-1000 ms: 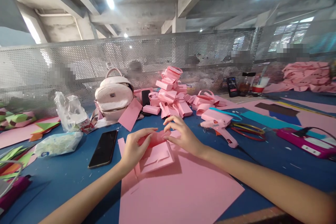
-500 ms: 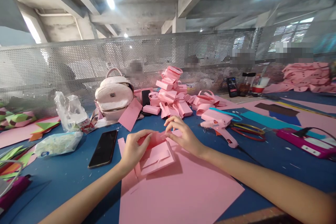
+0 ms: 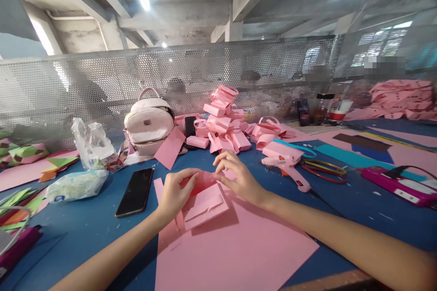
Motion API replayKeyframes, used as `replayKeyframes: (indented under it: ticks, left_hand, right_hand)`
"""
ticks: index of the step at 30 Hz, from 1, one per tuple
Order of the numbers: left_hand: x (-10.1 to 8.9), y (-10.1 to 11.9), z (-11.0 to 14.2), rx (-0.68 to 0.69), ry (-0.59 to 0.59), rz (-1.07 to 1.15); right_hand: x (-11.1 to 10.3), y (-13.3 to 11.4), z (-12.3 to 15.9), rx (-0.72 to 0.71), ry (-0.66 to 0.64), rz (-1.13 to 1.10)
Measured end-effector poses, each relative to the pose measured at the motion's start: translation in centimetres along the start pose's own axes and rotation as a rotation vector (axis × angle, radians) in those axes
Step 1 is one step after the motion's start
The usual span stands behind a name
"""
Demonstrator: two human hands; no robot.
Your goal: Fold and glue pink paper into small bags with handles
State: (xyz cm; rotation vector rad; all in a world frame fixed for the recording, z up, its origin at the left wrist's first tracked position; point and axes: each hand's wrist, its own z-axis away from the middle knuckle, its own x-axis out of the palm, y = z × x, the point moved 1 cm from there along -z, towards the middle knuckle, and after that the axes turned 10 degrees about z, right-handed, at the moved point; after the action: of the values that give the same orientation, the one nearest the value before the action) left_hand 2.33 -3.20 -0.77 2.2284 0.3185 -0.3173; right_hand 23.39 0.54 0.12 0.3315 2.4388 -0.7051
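Note:
Both hands meet over a half-folded pink paper box [image 3: 205, 200] resting on a large pink sheet [image 3: 235, 250]. My left hand [image 3: 175, 193] curls round the box's left top edge, fingers closed on the paper. My right hand [image 3: 237, 177] pinches the box's right top edge between thumb and fingers. The box's front flap tilts toward me. A black phone [image 3: 134, 192] lies just left of my left hand on the blue table [image 3: 78, 227].
A pile of finished pink boxes [image 3: 223, 120] and a pale pink backpack [image 3: 148, 125] stand behind. A pink glue gun [image 3: 287, 166] lies right, with coloured rings [image 3: 324, 168]. Plastic bags [image 3: 77, 184] sit left. A perforated metal screen [image 3: 102, 86] closes the back.
The hands stay on the pink box; my right fingers have shifted slightly along its top edge. Nothing else has moved.

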Motion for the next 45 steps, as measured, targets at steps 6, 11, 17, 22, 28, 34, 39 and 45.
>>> replayKeyframes:
  ticks: [6,11,17,22,28,34,39,45]
  left_hand:
    - [-0.1,0.0,0.1,0.045,0.003,-0.02]
    - [-0.2,0.2,0.2,0.106,0.011,-0.051]
    - [-0.2,0.2,0.2,0.202,0.032,-0.102]
    - [-0.2,0.6,0.4,0.36,0.005,-0.167]
    - [-0.3,1.0,0.7,0.661,0.056,-0.364]
    - [-0.1,1.6,1.0,0.879,0.043,-0.5]
    - [0.1,1.7,1.1,0.971,0.012,-0.538]
    - [0.1,1.6,1.2,0.95,-0.022,-0.546]
  right_hand:
    - [0.2,0.5,0.0,-0.014,0.021,0.024]
    - [-0.1,0.5,0.0,-0.035,0.03,0.04]
    - [-0.2,0.3,-0.1,-0.064,0.019,0.049]
    - [-0.2,0.4,-0.2,-0.083,0.045,0.097]
    - [-0.6,0.1,0.1,-0.234,0.112,0.239]
    - [-0.6,0.4,0.5,-0.395,0.181,0.377]
    - [-0.4,0.6,0.6,-0.462,0.195,0.457]
    - [-0.5,0.4,0.5,-0.486,0.199,0.496]
